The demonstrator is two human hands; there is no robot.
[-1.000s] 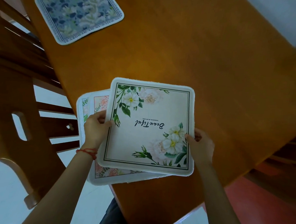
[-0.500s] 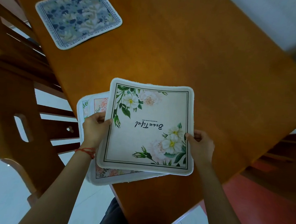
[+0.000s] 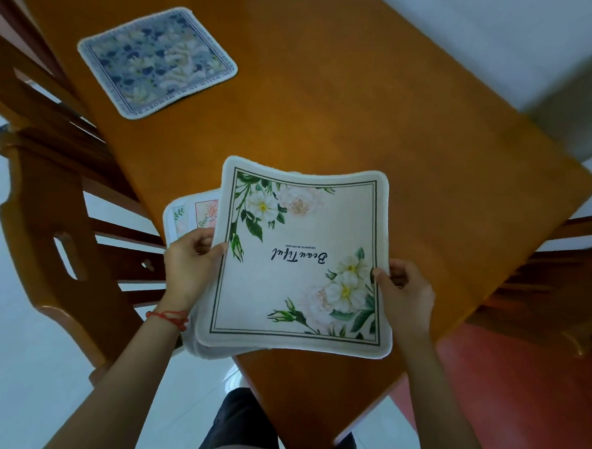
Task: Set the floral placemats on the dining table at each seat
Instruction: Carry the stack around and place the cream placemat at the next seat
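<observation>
Nearby, blue placemat (image 3: 157, 62) beside chair (image 3: 57, 246).

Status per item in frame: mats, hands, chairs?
Blue floral placemat: flat on the table, untouched.
White floral placemat: held above the table corner, bowed.
Pink floral placemat: underneath it, mostly hidden.
Left hand: grips the mats' left edge.
Right hand: grips the right edge.
Chair: by the table's left side.
</observation>
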